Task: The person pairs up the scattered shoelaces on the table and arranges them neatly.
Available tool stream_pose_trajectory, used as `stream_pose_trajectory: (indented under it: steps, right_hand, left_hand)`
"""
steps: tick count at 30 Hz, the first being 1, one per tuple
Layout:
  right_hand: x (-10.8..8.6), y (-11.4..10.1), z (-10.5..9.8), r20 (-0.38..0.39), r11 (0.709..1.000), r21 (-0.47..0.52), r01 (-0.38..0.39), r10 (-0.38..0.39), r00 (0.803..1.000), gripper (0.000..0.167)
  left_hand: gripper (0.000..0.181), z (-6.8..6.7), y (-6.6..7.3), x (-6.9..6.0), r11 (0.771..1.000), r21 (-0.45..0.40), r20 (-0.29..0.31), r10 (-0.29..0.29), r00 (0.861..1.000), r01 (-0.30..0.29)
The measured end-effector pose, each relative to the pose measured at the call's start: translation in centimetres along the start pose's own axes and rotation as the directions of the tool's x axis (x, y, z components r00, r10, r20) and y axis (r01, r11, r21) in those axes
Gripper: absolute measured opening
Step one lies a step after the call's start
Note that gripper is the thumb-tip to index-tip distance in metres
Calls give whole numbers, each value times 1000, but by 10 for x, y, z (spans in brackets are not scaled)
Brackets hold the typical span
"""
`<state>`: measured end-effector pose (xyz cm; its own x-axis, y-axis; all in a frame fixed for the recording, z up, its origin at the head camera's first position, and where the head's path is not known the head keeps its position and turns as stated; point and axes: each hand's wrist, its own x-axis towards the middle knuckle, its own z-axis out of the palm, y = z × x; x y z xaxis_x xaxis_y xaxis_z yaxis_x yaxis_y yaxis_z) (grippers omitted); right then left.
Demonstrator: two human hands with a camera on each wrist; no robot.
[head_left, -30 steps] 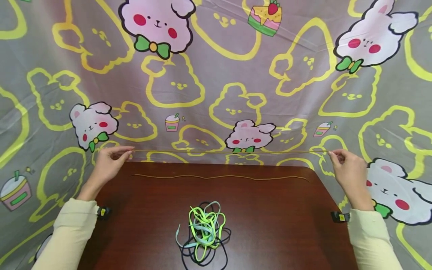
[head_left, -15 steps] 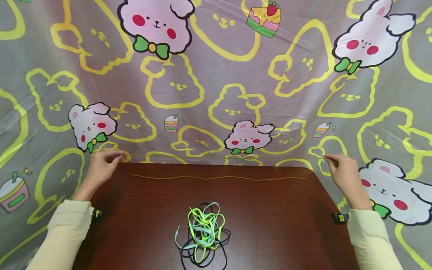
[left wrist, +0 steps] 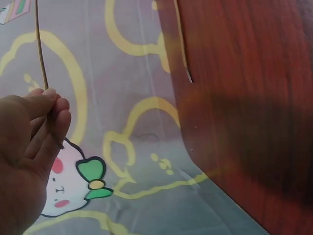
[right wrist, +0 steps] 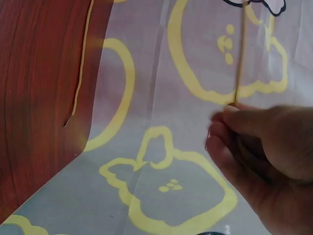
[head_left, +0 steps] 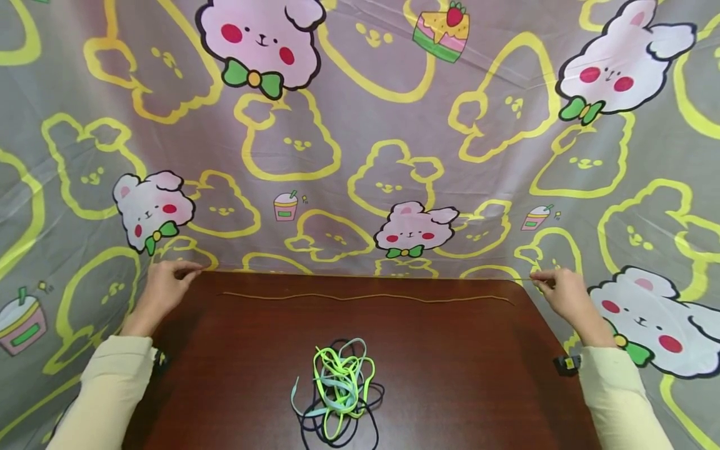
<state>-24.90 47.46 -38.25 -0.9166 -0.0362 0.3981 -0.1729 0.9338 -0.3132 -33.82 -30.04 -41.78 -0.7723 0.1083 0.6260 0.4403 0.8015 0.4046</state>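
A thin brown shoelace (left wrist: 40,49) is stretched between my two hands, near the table's far edge. My left hand (head_left: 164,287) pinches one end between thumb and fingers at the left. At the right, my right hand (head_left: 565,299) pinches the other end, and the right wrist view shows the lace (right wrist: 242,54) running up from the fingertips. A second brown shoelace (head_left: 368,295) lies slightly wavy across the far part of the table, on the near side of the held one. Its narrow tip (left wrist: 190,75) shows in the left wrist view.
A tangled heap of neon-yellow, light-blue and dark laces (head_left: 340,387) lies at the middle front of the dark wooden table (head_left: 450,356). Behind and beside the table hangs a grey cloth (head_left: 337,125) printed with cartoon rabbits.
Both hands have come down and slightly left, lowering the stretched shoelace from in front of the cloth to about the table's far edge. The lace on the table and the heap stay put.
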Motion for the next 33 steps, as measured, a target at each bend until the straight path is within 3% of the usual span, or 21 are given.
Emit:
stream_pose_trajectory:
  steps: [4,7,15,20,25,29,33]
  right_hand:
    - [-2,7,4,171,1000,25,4,-8,985,16]
    - [-4,12,8,236,1000,24,-5,0,972,17]
    - [-9,24,18,239,991,-44,-127,133,962,21]
    - [-12,38,27,252,995,-55,-86,97,963,15]
    - [-16,53,38,283,995,-88,-47,70,957,12]
    - [-22,60,47,280,988,-113,-102,130,951,23]
    - [-26,68,56,287,975,-139,-174,208,935,26]
  left_hand:
    - [14,-1,-8,-5,999,23,41,-25,999,24]
    - [20,-2,-13,-9,999,39,70,-18,997,15]
    - [6,3,-28,-21,995,57,73,-86,994,81]
    - [9,11,-37,-30,991,77,116,-113,987,105]
    - [10,20,-43,-35,990,86,211,-131,969,115]
    - [9,26,-46,-39,984,107,231,-162,959,141]
    - [12,30,-50,-42,968,136,245,-240,939,212]
